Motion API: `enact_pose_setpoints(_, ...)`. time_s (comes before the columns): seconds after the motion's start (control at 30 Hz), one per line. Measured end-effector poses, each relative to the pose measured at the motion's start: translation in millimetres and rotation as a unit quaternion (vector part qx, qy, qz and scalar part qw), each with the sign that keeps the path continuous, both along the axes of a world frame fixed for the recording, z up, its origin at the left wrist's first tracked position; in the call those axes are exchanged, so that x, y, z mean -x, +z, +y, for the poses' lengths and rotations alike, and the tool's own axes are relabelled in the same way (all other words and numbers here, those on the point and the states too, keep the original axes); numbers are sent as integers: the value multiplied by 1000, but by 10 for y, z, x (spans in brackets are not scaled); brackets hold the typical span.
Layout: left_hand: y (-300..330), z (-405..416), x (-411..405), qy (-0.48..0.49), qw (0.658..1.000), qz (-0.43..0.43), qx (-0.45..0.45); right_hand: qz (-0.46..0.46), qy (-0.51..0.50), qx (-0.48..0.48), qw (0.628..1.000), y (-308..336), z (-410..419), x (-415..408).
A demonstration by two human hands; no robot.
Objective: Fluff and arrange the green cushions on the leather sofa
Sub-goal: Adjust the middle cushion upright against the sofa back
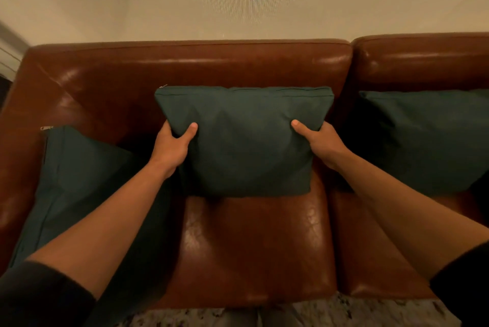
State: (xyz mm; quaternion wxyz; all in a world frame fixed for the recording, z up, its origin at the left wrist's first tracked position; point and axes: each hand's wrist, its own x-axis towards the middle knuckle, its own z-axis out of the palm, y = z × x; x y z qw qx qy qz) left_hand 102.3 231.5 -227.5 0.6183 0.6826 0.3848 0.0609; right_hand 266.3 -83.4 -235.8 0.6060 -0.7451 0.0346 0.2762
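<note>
Nearest us, our dark sleeves frame the leather sofa, whose bare seat lies just in front of the middle cushion. We grip that green cushion by its two sides, left hand and right hand each with thumb on its face and fingers behind, standing it against the backrest. We judge this the fluffing step; next comes squeezing or settling it upright. Left of it a second cushion leans on the sofa's arm; right of it a third cushion rests beside our forearm.
</note>
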Motion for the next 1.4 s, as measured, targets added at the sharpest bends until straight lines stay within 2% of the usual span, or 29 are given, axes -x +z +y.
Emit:
enact_pose_setpoints(0.23,127,-47,-67,8,1000,-15,-7,-21,6,-13,1000,233,-79,-103)
enact_pose_setpoints(0.5,-41,-149,-23,-18,1000,4,-1,-5,-3,-4,1000,-9,-231,-11)
enact_pose_setpoints(0.9,-34,-225,-44,-9,1000,7,18,1,-2,1,1000,34,-308,-63)
enact_pose_setpoints(1.07,-12,-247,-75,-1,999,-22,36,-13,-17,-18,1000,66,-373,-34)
enact_pose_setpoints(1.4,0,-254,-54,10,1000,-25,13,-16,3,-15,1000,63,-368,-71)
